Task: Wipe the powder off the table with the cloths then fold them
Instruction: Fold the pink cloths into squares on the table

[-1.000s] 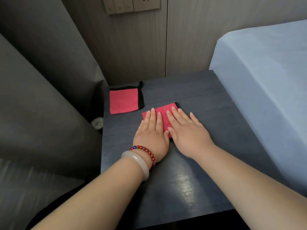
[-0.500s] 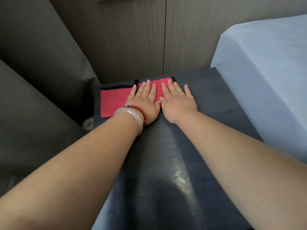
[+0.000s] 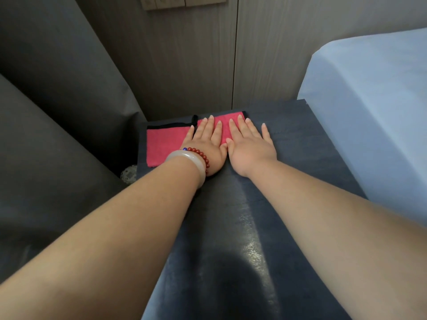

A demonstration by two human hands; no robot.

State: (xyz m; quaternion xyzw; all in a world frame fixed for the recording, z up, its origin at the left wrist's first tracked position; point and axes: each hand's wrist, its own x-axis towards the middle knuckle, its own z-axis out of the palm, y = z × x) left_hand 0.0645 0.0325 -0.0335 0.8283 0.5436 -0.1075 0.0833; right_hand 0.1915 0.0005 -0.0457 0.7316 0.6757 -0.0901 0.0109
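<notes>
Two folded red cloths with black edging lie side by side at the far edge of the dark table (image 3: 300, 158). The left cloth (image 3: 164, 144) sits in the far left corner, mostly uncovered. The right cloth (image 3: 225, 128) is largely hidden under both my hands. My left hand (image 3: 208, 146), wearing a pale bangle and a red bead bracelet, presses flat on it with straight fingers. My right hand (image 3: 250, 146) lies flat beside it, fingers spread, partly on the cloth and partly on the table. No powder shows on the table.
A wood-panelled wall stands right behind the table. A light blue covered bed (image 3: 374, 112) borders the right side. Dark grey fabric (image 3: 57, 123) fills the left. A small round patterned object (image 3: 129, 174) sits low by the table's left edge.
Both hands slid the right cloth from the table's middle to the far edge, next to the left cloth. Since half a second ago they stay nearly still.
</notes>
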